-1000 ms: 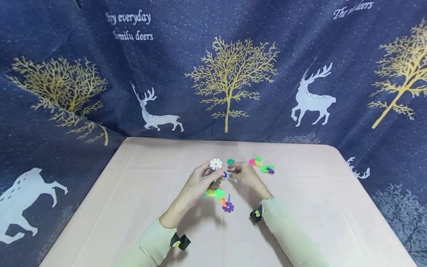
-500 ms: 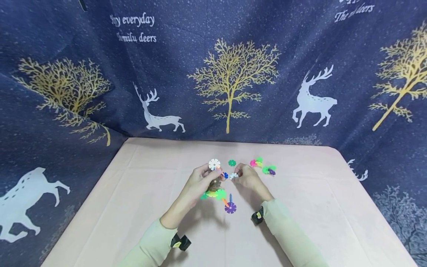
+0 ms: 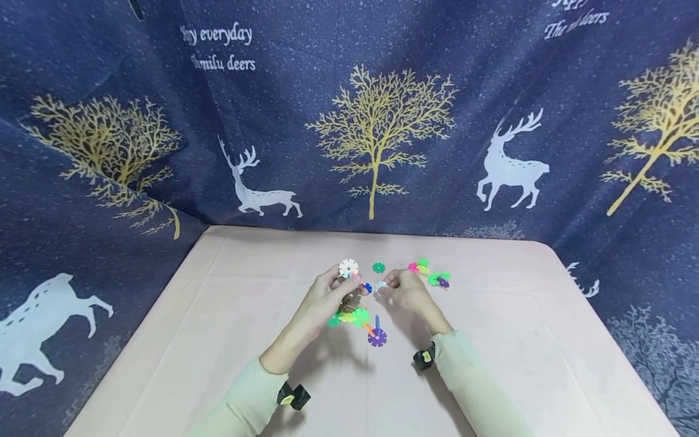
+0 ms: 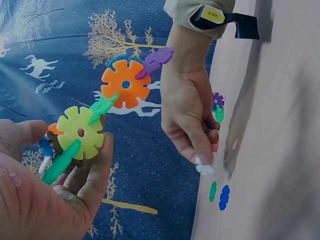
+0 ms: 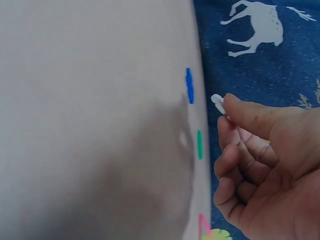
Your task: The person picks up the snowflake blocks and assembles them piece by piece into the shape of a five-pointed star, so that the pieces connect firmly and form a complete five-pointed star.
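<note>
One white disc (image 4: 204, 167), pinched by right hand (image 3: 408, 291), backdrop (image 3: 306, 36) (reading "everyday")

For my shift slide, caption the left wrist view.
The left hand holds joined coloured discs; the right hand pinches a white notched disc.

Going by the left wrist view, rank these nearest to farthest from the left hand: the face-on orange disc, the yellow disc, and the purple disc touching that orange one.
From the left hand, nearest first:
1. Yellow disc, at the hand itself.
2. Orange disc, up and right of yellow.
3. Purple disc, at orange's upper right.
</note>
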Tool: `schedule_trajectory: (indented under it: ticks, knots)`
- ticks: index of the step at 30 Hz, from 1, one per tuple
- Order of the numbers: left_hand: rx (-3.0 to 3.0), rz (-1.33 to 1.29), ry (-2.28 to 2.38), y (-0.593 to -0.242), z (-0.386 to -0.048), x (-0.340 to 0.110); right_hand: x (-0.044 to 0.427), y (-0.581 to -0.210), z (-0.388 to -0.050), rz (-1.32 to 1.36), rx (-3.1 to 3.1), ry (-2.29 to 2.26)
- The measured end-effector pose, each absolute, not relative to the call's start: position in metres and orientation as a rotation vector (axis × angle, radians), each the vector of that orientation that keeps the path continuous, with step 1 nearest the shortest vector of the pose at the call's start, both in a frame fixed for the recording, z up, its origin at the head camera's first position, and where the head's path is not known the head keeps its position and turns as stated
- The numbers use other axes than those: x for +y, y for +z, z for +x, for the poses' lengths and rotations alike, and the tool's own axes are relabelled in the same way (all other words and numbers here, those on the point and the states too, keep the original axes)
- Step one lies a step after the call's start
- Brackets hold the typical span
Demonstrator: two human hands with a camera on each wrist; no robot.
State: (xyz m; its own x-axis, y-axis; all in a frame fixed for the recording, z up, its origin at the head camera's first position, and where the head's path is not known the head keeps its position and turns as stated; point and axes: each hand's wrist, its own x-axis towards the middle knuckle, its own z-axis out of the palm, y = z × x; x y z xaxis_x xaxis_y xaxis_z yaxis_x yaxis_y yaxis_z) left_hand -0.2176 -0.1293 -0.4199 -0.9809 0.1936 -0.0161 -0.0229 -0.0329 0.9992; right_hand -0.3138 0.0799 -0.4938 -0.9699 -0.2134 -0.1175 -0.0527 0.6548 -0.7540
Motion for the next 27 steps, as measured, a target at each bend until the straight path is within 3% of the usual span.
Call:
schedule_trajectory:
  ticks: [17,27]
  knots:
    - [2.03,0.208,2.215,-0.419,-0.22,-0.123,0.094,-0.446,-0.282,-0.594,2.779,-1.424]
    - [2.045,0.238,2.299,-0.421,-0.22,-0.118,0.099,-0.417,-0.258,-0.633,2.716,-1.534]
